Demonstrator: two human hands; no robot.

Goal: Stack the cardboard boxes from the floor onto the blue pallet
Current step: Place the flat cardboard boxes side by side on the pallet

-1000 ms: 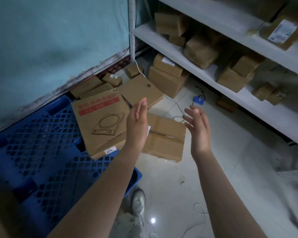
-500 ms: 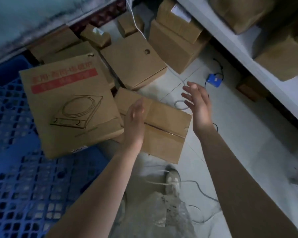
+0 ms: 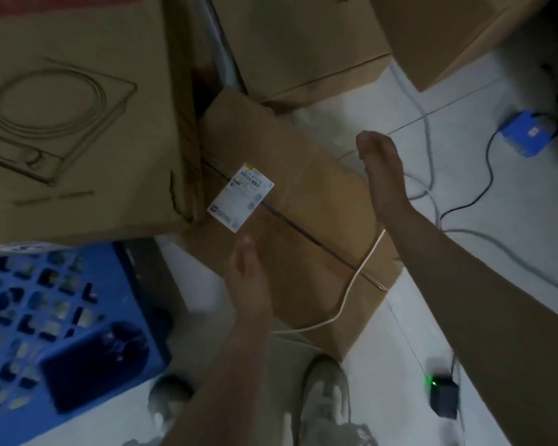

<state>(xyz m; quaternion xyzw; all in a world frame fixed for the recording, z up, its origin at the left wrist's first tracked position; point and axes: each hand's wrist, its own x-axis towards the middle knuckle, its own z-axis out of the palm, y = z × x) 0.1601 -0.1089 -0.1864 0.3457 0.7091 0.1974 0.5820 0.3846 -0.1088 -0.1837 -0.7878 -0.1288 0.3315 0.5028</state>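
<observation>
The flat brown cardboard box (image 3: 303,226) with a white shipping label (image 3: 240,197) lies on the pale tiled floor (image 3: 464,194), just beside the corner of the blue plastic lattice pallet (image 3: 110,275). Its long axis, marked by the taped seam, runs from upper left to lower right. A thin white cable (image 3: 358,275) drapes over its lower-right end.

The left hand (image 3: 248,278) hovers at the near side, fingers straight and pressed together. The right hand (image 3: 384,175) is at the far side, equally flat; I cannot tell whether either touches.

A large cardboard box printed with a cooker drawing (image 3: 78,123) overhangs the pallet's edge, tight against the flat box.
</observation>
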